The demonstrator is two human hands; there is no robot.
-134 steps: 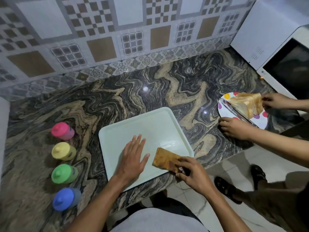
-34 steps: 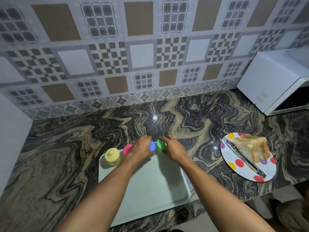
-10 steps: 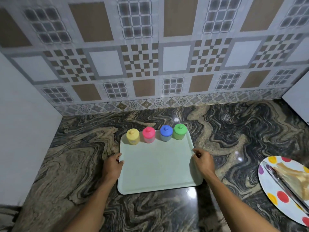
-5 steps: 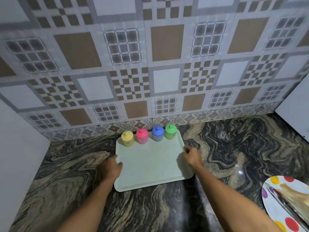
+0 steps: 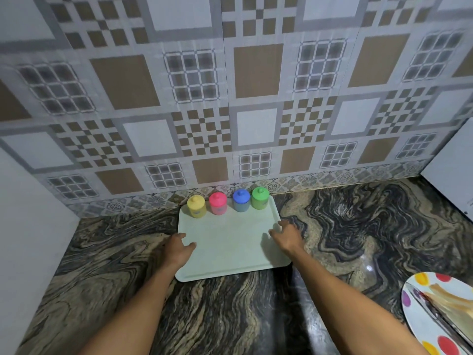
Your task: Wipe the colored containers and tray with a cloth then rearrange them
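**A:** Where's the tray [image 5: 230, 242]?

**B:** Far back on the counter [image 5: 332, 226], against the wall. The yellow jar [image 5: 196, 206], pink jar [image 5: 217, 203], blue jar [image 5: 241, 200] and green jar [image 5: 260, 198] line its far edge.

**A:** How would it handle?

**B:** Probably light, stiff and slippery. Hold both side rims and keep it level.

**A:** And the hands?

**B:** The left hand [image 5: 179, 245] and right hand [image 5: 285, 235] rest loose at its sides, holding nothing. A second ago they held the rims, with the tray nearer.

Glossy veined stone counter [image 5: 345, 226], matt smooth plastic tray [image 5: 230, 242], glazed tiles [image 5: 256, 73]
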